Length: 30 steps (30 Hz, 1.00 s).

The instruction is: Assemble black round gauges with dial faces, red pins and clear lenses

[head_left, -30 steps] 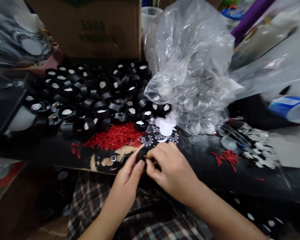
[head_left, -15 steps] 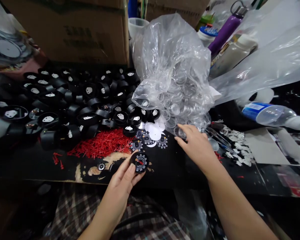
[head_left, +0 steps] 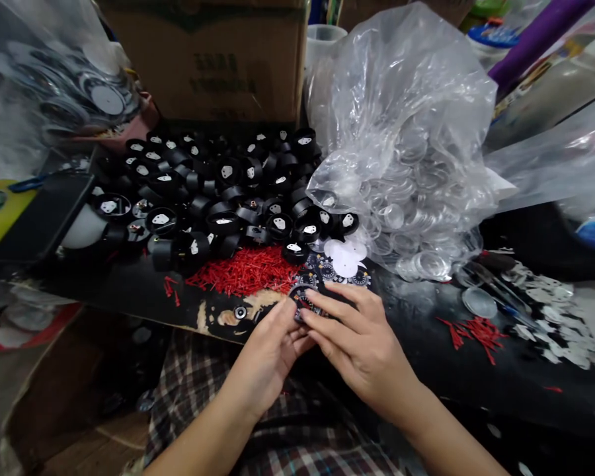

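Between my hands, above the table's front edge, is a small black dial gauge with white markings and a red pointer. My left hand grips its case from the left, thumb near the rim. My right hand is closed at the right of the dial, its fingertips over the face. A clear round cover seems to lie under those fingers, largely hidden by them. Just beyond are printed black dials and white discs. Red pointers form a heap to their left.
Black gauge cases crowd the back left before a cardboard box. A plastic bag spills clear covers. To the right are a loose clear disc, more red pointers and white metal pieces.
My right hand has come from the clear covers down and left to the gauge in my left hand. The view has shifted left, showing a tape roll and black phone-like slab.
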Motion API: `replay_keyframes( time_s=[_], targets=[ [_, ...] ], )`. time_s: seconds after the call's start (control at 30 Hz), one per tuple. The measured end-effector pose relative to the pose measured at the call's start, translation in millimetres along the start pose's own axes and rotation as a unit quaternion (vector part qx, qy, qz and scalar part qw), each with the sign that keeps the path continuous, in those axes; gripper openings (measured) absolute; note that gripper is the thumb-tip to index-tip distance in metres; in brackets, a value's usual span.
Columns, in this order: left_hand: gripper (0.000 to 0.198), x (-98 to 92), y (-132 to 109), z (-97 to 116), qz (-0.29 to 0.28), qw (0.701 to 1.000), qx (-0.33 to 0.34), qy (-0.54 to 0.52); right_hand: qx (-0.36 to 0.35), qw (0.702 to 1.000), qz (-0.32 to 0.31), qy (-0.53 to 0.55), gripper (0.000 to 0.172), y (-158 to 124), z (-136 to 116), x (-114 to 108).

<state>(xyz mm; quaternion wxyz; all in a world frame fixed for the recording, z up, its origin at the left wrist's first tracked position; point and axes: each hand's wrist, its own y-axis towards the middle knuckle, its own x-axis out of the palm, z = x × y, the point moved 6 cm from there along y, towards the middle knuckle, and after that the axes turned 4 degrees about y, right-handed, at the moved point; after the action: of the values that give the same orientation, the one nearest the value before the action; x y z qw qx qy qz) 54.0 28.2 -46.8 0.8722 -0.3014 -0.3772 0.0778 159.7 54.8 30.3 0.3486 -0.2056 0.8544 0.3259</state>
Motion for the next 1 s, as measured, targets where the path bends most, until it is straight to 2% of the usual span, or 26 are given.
replay_keyframes(
  time_s=[0.07,0.17,0.23,0.3,0.4,0.6,0.73,0.9,1.0],
  targets=[
    [0.020,0.2,-1,2,-0.012,0.998,0.029,0.047,0.027,0.998,0.015,0.050,0.020,3,5,-4],
    [0.029,2.0,-4,-2,-0.026,0.993,0.048,0.106,0.150,0.982,0.042,0.107,0.016,8,24,-7],
    [0.035,4.9,-6,-5,-0.049,0.989,0.050,0.133,0.211,0.971,0.008,0.113,0.027,12,33,1],
    [0.038,8.4,-8,-7,-0.081,0.984,0.049,0.148,0.236,0.966,-0.029,0.104,0.038,15,36,11],
    [0.044,11.4,-12,-6,-0.110,0.981,0.056,0.152,0.255,0.961,-0.024,0.101,0.041,15,37,16],
    [0.052,13.4,-16,-6,-0.107,0.983,0.045,0.139,0.274,0.953,-0.016,0.126,0.041,11,36,16],
    [0.052,11.2,-16,-6,-0.102,0.977,0.062,0.176,0.269,0.955,-0.009,0.128,0.039,12,34,16],
    [0.052,5.8,-16,-2,-0.097,0.939,0.106,0.312,0.269,0.953,-0.046,0.128,0.041,12,31,19],
    [0.054,9.4,-20,1,-0.115,0.919,0.130,0.355,0.228,0.970,-0.013,0.089,0.042,14,25,14]
  ],
)
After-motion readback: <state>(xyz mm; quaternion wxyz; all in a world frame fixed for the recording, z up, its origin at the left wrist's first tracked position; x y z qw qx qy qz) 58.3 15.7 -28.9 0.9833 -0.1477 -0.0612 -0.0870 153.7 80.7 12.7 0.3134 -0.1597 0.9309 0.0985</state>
